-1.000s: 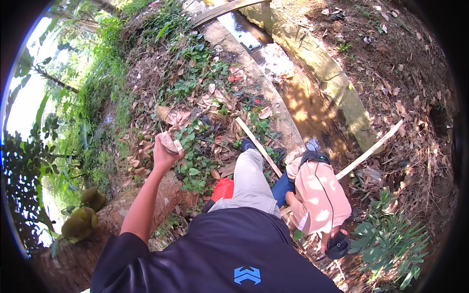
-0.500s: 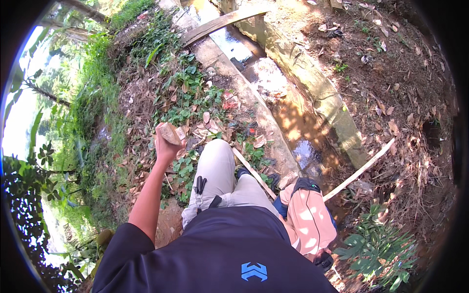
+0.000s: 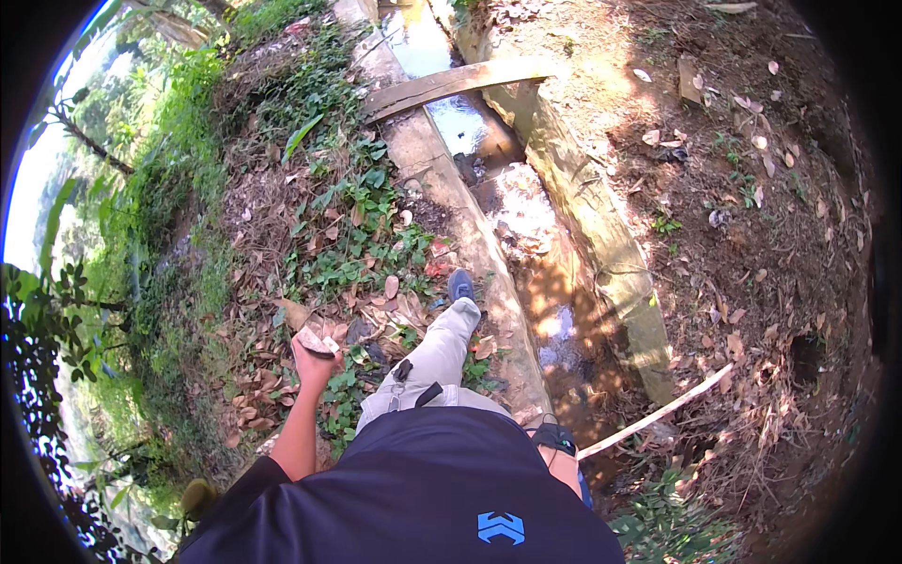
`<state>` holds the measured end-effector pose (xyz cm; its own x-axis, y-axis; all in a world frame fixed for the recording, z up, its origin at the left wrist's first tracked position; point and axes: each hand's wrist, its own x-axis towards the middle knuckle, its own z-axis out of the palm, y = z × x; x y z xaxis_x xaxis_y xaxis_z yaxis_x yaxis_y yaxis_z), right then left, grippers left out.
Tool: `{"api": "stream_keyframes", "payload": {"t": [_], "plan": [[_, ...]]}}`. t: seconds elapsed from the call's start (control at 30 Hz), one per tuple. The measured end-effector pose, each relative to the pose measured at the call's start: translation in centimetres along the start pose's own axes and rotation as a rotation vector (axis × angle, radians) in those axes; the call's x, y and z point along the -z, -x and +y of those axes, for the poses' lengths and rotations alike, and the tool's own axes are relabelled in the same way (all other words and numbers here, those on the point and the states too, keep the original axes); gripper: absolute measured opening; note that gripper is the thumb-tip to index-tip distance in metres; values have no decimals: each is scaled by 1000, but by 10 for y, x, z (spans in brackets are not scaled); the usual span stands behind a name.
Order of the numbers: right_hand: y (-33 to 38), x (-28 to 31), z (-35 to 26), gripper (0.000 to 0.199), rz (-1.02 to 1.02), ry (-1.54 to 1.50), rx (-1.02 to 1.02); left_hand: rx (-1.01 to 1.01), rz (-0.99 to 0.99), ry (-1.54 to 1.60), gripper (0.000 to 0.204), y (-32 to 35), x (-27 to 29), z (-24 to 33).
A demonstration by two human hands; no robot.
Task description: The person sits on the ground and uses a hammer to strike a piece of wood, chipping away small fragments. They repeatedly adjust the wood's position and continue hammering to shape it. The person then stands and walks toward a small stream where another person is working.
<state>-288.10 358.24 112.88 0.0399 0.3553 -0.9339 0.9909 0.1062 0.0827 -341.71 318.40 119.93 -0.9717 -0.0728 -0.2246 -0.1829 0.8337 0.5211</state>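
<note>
My left hand [image 3: 315, 365] is raised out to the left, with its fingers closed around a rough, brownish block [image 3: 319, 342]. The block has a pale face and a darker edge; I cannot tell whether it is stone or wood. Below it lie dry leaves and green creepers. On my right side, a black item [image 3: 552, 436] shows beside a small patch of skin, at the edge of my dark shirt. A pale stick [image 3: 658, 412] extends from there toward the right bank. My right hand itself does not show.
A narrow concrete-edged channel [image 3: 489, 211] with shallow brown water runs away from me. A curved plank [image 3: 460, 85] spans it farther up. One shoe [image 3: 460, 285] stands beside the left edge. Leaf-strewn soil [image 3: 752, 235] covers the right bank; a leafy plant [image 3: 672, 526] grows low right.
My left hand has come lower in view, still around the block. A shoe now shows ahead. The peach item at my right has mostly passed out of view, and the pale stick sits lower.
</note>
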Motion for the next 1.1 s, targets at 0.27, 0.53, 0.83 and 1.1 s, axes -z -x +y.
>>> {"api": "stream_keyframes", "payload": {"t": [0.27, 0.53, 0.83, 1.1], "plan": [[0, 112, -93, 25, -6, 53, 2, 10, -31, 170, 98, -76, -16, 76], [-23, 178, -159, 22, 21, -81, 5, -153, -24, 197, 93, -178, -32, 195], [5, 332, -436, 18, -26, 282, 52, 21, 126, 481, 92, -282, -67, 212], [-143, 416, -629, 9, 41, 93, 73, 57, -5, 407, 100, -459, -49, 278]]}}
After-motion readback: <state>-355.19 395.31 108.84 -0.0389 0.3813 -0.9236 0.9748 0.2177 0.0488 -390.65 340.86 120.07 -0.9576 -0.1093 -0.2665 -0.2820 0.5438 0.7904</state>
